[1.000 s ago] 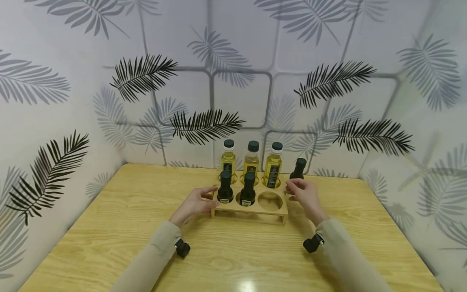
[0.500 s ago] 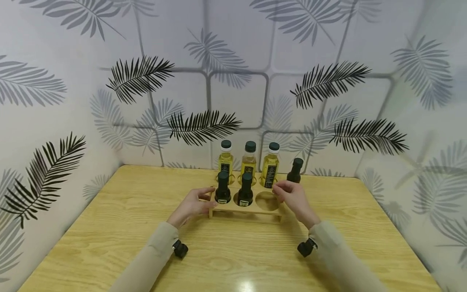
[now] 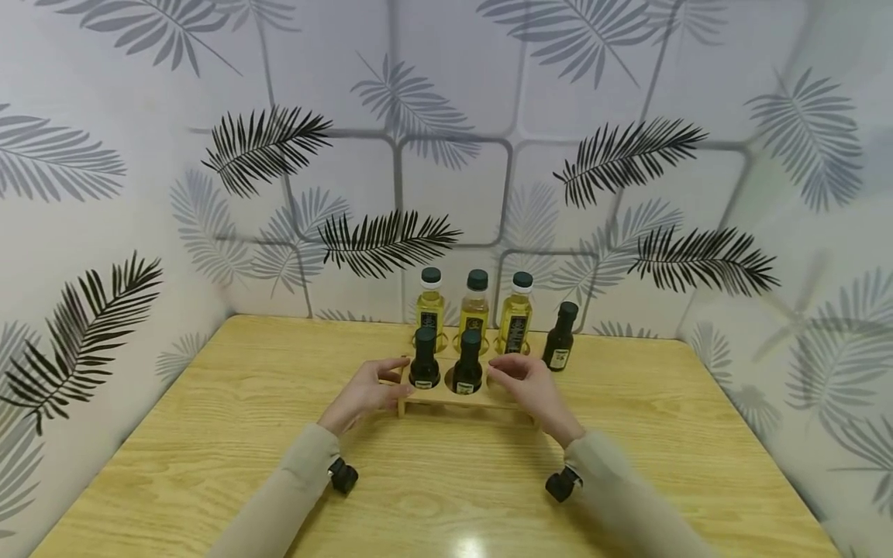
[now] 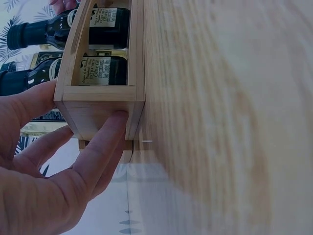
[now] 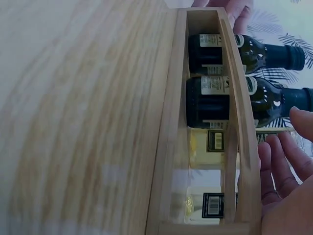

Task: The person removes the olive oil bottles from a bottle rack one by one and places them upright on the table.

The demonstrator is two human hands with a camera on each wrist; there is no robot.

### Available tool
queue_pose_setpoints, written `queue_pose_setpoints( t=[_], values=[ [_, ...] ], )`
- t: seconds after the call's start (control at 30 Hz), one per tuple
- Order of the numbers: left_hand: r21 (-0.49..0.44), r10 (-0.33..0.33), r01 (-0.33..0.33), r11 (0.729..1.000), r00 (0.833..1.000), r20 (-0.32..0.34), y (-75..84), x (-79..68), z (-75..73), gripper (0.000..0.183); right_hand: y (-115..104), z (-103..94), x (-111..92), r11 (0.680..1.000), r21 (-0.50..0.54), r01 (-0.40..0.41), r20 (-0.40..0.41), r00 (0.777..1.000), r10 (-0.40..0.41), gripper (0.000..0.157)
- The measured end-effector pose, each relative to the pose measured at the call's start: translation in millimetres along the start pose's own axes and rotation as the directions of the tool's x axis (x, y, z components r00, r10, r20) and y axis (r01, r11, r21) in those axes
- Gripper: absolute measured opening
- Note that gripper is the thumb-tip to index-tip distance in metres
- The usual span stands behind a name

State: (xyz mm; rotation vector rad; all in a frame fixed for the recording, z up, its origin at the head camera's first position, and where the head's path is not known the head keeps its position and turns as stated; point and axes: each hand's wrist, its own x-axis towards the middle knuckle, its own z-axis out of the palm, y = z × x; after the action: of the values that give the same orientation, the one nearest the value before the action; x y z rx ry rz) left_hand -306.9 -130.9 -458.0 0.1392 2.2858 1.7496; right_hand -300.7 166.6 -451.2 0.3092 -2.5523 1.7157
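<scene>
A two-tier wooden bottle rack stands on the table. Two dark glass bottles with black caps, the left one and the middle one, sit in its front row. My left hand rests at the rack's left end, its fingers straight against the end panel. Over the right part of the front row is my right hand, beside the middle dark bottle, thumb and fingers apart with nothing between them. It covers the front row's right hole. A third dark bottle stands on the table right of the rack.
Three bottles of yellow oil with dark green caps fill the rack's back row. The wooden table meets a leaf-patterned wall covering behind and at both sides.
My right hand has moved left from the rack's right end to over its front row, uncovering the lone dark bottle. My left hand stays at the rack's left end.
</scene>
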Motion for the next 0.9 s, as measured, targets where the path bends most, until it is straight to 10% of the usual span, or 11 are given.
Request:
queue_pose_setpoints(
  t=[0.4, 0.9],
  values=[
    [0.008, 0.000, 0.000, 1.000, 1.000, 0.000, 1.0, -1.5, 0.3, 0.061, -5.8, 19.3, -1.3, 0.997, -0.012, 0.077, -0.037, 0.996, -0.077, 0.042],
    [0.008, 0.024, -0.024, 1.000, 1.000, 0.000, -2.7, 1.2, 1.4, 0.059, -4.1, 31.5, 6.8, 1.000, 0.002, -0.015, -0.097, 0.995, 0.015, 0.051]
  ],
)
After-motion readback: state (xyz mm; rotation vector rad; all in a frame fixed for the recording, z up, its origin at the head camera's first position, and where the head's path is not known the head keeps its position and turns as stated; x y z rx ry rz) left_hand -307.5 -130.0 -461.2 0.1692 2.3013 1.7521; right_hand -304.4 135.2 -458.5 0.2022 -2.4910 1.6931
